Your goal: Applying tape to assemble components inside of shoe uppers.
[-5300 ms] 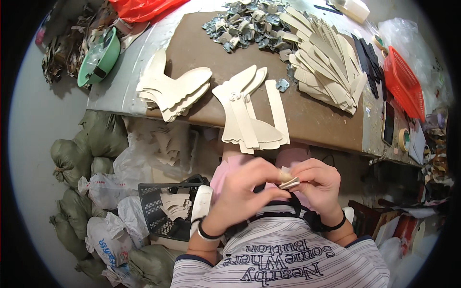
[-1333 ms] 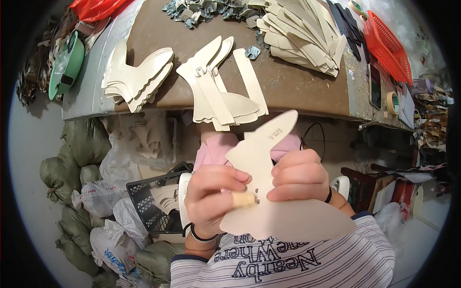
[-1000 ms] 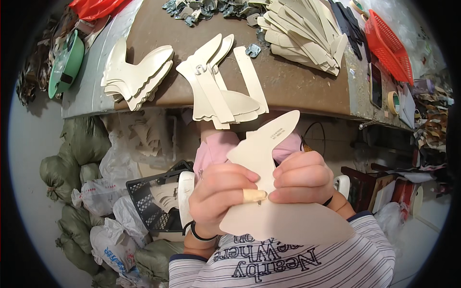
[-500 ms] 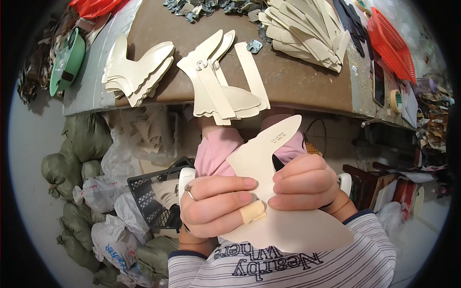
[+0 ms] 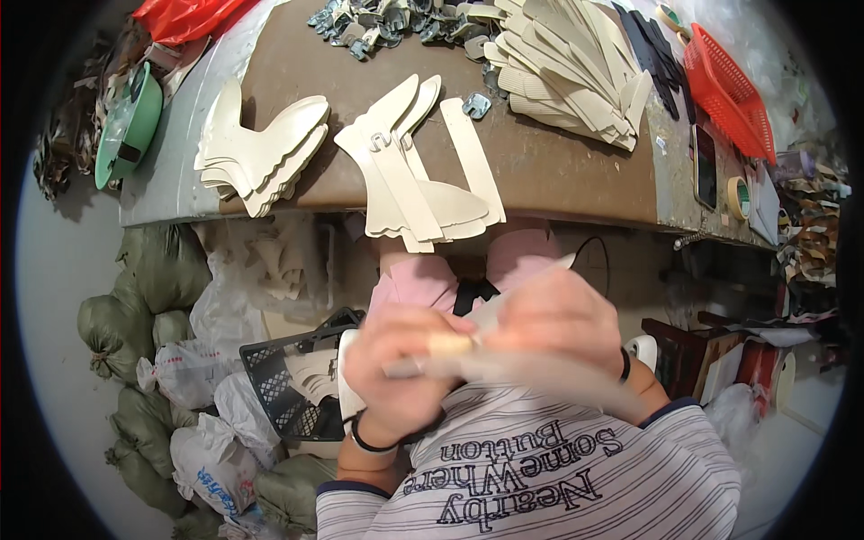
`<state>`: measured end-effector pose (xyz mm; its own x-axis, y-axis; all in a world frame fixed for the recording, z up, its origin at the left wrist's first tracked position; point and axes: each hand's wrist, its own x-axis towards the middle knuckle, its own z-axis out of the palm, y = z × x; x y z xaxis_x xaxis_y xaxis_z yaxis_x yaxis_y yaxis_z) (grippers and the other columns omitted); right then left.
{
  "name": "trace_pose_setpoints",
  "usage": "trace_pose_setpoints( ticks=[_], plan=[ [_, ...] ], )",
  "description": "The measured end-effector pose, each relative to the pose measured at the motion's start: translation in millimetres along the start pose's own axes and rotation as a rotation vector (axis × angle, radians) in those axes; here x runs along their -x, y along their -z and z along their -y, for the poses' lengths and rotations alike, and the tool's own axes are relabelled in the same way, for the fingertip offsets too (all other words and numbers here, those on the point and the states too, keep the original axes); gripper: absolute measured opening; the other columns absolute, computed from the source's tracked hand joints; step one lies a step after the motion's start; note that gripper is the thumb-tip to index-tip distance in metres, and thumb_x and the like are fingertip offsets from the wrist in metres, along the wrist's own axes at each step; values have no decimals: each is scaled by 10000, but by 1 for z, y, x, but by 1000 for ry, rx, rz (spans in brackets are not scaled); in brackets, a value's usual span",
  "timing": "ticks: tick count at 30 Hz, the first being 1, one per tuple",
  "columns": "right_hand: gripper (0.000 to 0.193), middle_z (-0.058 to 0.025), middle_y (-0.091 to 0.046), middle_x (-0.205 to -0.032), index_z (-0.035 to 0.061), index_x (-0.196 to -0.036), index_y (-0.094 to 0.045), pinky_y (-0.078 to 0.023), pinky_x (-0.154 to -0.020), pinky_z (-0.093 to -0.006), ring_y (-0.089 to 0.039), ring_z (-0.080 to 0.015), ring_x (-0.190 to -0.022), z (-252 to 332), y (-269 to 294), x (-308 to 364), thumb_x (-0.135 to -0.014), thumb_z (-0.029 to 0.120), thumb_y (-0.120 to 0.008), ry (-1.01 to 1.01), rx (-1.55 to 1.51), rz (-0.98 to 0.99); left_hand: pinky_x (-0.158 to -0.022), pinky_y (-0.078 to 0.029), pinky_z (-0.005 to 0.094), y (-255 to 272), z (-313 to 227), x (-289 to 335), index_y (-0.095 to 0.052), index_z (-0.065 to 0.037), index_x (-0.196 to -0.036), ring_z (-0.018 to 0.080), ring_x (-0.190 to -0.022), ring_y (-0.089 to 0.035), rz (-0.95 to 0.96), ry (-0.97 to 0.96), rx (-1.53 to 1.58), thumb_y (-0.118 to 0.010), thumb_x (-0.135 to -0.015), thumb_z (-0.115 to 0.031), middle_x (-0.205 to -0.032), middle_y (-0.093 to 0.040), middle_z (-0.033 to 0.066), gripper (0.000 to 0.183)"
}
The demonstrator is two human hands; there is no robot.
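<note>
Above my lap, my left hand [image 5: 400, 369] and my right hand [image 5: 560, 317] are closed on a cream curved leather cut piece [image 5: 549, 376]. Motion smears both hands and the piece, which appears turned nearly edge-on. A tan wrap covers one finger of my left hand. Beyond them, at the table's front edge, lie similar cream cut pieces [image 5: 436, 205] with a strap [image 5: 407, 189] across them that carries a metal buckle [image 5: 380, 141]. Beside these rest a loose strap [image 5: 472, 162] and a small metal buckle part [image 5: 476, 106]. Farther left is another stack of cream pieces [image 5: 261, 144].
The brown table [image 5: 576, 193] holds a heap of metal buckles [image 5: 369, 27], a pile of cream straps [image 5: 562, 81], a red basket [image 5: 733, 94], a phone [image 5: 706, 166] and a tape roll [image 5: 739, 198]. A black crate [image 5: 270, 387] and tied sacks [image 5: 166, 256] stand on the floor at left.
The cream piece has tilted from face-up to nearly edge-on between my hands. Both hands have turned with it and are now blurred. The table things stay in place.
</note>
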<state>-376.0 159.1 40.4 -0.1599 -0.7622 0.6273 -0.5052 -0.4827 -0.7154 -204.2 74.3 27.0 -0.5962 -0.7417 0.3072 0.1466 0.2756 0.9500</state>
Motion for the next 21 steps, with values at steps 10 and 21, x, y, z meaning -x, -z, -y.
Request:
trace_pose_setpoints(
  ticks=[10, 21],
  plan=[
    [271, -143, -606, -1013, 24, -1047, -618, -503, -796, -392, -601, -318, -934, -169, -1, -59, -780, -8, -583, -36, 608, -25, -681, -483, 238, 47, 122, -124, -593, 39, -1063, 87, -766, -606, -308, 223, -120, -747, -823, -121, -916, -673, 67, 327],
    [325, -108, -620, -966, 24, -1079, -645, -525, -707, -310, -624, -224, -768, -156, 16, -49, -762, -32, -598, -261, 490, -118, -804, -409, 387, 20, 96, -129, -630, -54, -1095, 300, -872, -600, -166, -173, -1010, -689, -825, -193, -989, -600, 111, 310]
  ],
)
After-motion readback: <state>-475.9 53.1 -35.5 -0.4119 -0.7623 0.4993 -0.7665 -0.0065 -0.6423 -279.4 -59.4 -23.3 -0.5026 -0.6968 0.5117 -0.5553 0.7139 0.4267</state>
